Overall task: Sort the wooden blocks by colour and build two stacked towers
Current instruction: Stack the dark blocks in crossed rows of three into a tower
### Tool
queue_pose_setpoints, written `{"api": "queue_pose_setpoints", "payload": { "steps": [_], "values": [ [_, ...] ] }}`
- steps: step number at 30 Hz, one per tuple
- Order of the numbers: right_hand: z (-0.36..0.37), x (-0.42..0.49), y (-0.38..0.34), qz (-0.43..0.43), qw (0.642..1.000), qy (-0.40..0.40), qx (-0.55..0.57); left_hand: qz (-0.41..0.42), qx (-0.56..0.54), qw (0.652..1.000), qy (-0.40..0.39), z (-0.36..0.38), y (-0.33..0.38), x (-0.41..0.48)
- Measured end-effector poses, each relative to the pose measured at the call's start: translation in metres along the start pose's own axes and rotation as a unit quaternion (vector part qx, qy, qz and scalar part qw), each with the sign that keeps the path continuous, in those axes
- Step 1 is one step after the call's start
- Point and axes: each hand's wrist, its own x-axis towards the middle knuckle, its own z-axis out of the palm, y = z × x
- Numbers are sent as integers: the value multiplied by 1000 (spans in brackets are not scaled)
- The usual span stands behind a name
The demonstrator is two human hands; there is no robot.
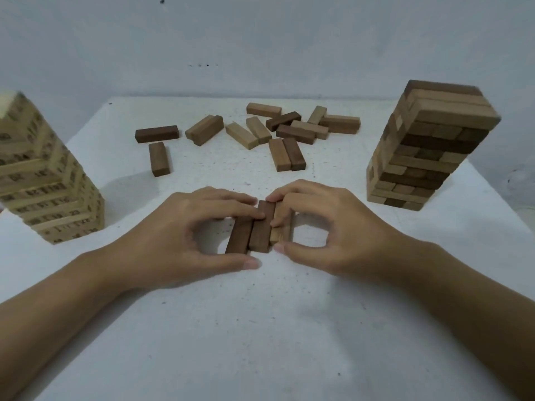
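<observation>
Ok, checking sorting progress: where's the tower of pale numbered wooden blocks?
Head view: the pale numbered wooden tower stands far left on the white table, left of the left hand.

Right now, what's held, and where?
Three-block row: left hand grips the dark blocks, right hand the light block, each with fingers near the far end, thumb at the near end.

Left hand [185,235] and right hand [333,230] pinching three blocks [260,235] lying side by side on the white tabletop [260,328], loose blocks [260,131] scattered behind, pale numbered tower [43,180] at left, brown tower [425,146] at right
</observation>
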Motion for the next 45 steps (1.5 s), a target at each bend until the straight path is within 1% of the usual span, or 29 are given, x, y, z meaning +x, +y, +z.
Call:
{"api": "queue_pose_setpoints", "payload": {
  "steps": [4,8,11,14,17,25,32,39,42,45],
  "values": [
    [3,-1,3,-19,1000,6,-7,-10,8,1000,13,4,5,1],
    [1,-2,4,-18,1000,-9,-17,-23,26,999,34,7,7,-1],
    [-5,-3,2,8,999,-24,-33,-38,39,998,27,7,4,-3],
    [-6,-4,1,44,995,-42,-80,-57,57,997,13,4,0,-5],
    [-4,-1,-1,59,992,-52,-99,-64,68,996,0,4,-1,-4],
    [-4,3,-5,92,991,-69,-65,-73,47,996,-8,6,-1,-1],
    [-2,1,-10,122,991,-35,-50,-70,49,996,0,7,1,0],
    [-3,2,-7,111,992,-48,-33,-67,46,997,-6,8,2,2],
    [-2,0,-7,99,994,-36,-25,-63,35,997,-3,8,3,2],
    [-2,-4,-11,56,998,1,-34,-34,33,999,25,6,8,1]
  ]
}}
